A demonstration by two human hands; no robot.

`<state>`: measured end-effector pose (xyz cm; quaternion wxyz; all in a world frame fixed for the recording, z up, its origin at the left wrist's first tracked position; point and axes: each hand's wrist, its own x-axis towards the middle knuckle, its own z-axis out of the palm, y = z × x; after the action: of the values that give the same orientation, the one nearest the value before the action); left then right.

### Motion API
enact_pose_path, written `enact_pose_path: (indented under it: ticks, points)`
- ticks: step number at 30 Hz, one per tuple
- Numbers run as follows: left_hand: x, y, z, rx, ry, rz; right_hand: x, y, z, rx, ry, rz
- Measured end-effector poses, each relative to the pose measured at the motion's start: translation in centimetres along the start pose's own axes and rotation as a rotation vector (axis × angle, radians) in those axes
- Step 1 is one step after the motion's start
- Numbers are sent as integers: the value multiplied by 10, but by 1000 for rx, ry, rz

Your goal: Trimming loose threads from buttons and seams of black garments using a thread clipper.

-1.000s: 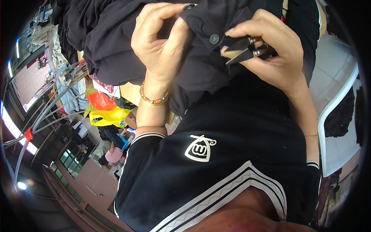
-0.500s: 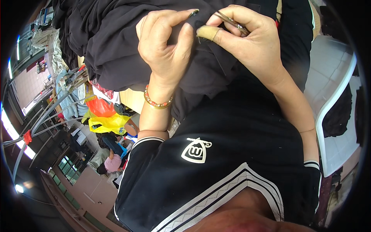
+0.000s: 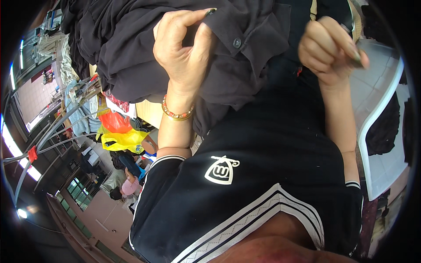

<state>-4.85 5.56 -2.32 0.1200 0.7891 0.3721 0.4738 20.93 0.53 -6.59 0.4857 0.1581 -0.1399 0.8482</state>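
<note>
A dark grey-black garment (image 3: 144,61) lies bunched in front of me, with a dark round button (image 3: 237,43) sewn near a corner of its cloth. My left hand (image 3: 182,46) is closed on the cloth, thumb and forefinger pinching its edge to the left of the button. A beaded bracelet circles that wrist. Off to the right, apart from the garment, my right hand (image 3: 331,52) is raised with its fingers curled and a little blurred. Whatever it holds is hidden behind the fingers.
A white plastic chair or tub-like piece (image 3: 372,109) with dark cloth (image 3: 383,127) stands at the right. On the left are a yellow plastic bag (image 3: 120,141), a red bag (image 3: 115,122) and metal tubes (image 3: 46,136). A person in pink (image 3: 130,186) sits farther off.
My right hand, earlier at the cloth with a slim metal tool in its fingers, has swung right and turned over. The button now shows. My left hand has stayed almost still.
</note>
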Motion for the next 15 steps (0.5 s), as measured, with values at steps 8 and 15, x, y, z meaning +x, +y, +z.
enact_pose_path:
  ticks: [8,15]
  points:
    - [92,7,-44,178,-180,324,-64,-29,5,-430,173,-168]
    - [352,-128,-189,720,-1,-6,-77,-26,-10,-517,362,-224]
